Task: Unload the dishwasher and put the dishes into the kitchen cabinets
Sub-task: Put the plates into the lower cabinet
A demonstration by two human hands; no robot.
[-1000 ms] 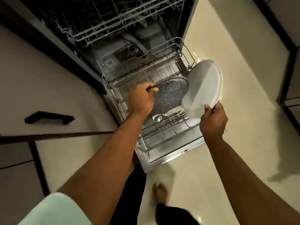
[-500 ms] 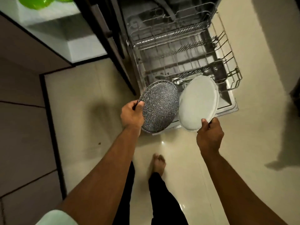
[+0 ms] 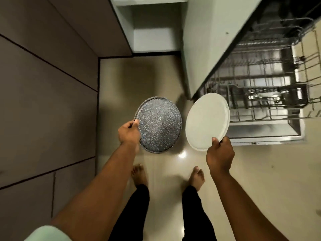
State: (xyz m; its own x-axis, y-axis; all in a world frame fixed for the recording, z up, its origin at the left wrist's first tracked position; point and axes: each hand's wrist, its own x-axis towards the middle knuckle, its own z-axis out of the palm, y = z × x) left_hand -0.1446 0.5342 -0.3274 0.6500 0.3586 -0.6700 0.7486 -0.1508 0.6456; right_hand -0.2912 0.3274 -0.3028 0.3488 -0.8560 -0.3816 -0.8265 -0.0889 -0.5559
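Note:
My left hand grips the left rim of a dark speckled round plate, held above the floor. My right hand pinches the lower edge of a plain white round plate, tilted up beside the speckled one. The open dishwasher sits at the right, its wire lower rack pulled out over the lowered door. The two plates do not touch.
Brown cabinet fronts fill the left side. A pale side panel stands next to the dishwasher, with a white recess at the top. Glossy beige floor lies below, with my bare feet on it.
Both plates have come out of the lower rack and away from the dishwasher. The view has swung left, so the dishwasher now lies at the right and the cabinets at the left.

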